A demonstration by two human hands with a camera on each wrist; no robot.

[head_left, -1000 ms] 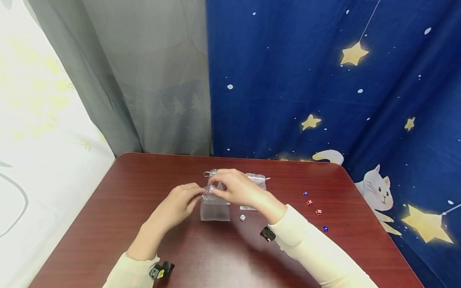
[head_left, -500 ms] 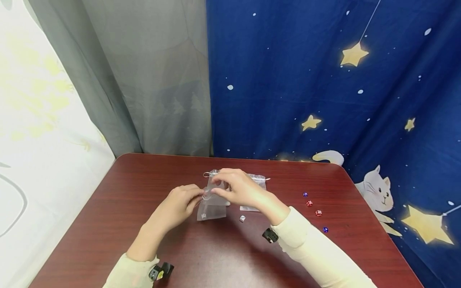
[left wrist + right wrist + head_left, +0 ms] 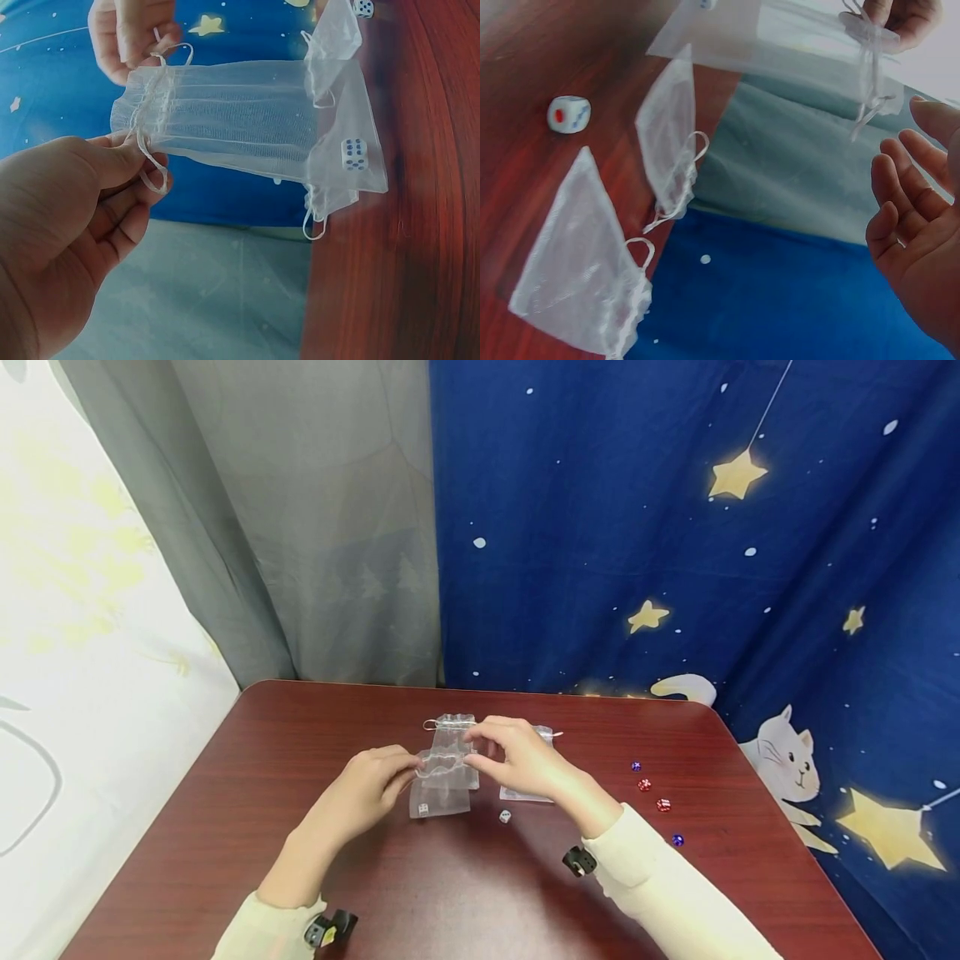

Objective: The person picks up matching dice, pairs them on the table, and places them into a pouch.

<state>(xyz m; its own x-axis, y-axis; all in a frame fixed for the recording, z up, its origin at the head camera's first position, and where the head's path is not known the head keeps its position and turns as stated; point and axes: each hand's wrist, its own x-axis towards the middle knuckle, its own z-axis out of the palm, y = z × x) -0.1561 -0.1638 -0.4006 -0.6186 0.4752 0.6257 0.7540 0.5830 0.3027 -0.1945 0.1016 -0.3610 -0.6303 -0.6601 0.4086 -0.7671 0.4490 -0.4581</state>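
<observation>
My left hand [image 3: 372, 785] pinches the gathered mouth of a sheer white drawstring bag [image 3: 232, 105] between thumb and fingers. The bag hangs down at a slant, its lower end close to the table. In its bottom corner lies a white die [image 3: 354, 154], seen through the mesh. My right hand [image 3: 525, 758] is just to the right of the bag's mouth, fingers loosely bent and holding nothing; the right wrist view shows a gap between it and the bag. On the table close by sits another white die [image 3: 568, 115].
Two more sheer bags lie flat behind the hands, one [image 3: 667, 135] beyond the held bag, another [image 3: 577, 270] to the right. Blue dice [image 3: 678, 840] and red dice [image 3: 663, 805] are scattered on the right of the dark red table [image 3: 285, 752]. Curtains hang behind.
The white die was between the right fingers at the bag's mouth; it dropped to the bag's bottom. The right hand has since drawn away rightward, while the left keeps its hold.
</observation>
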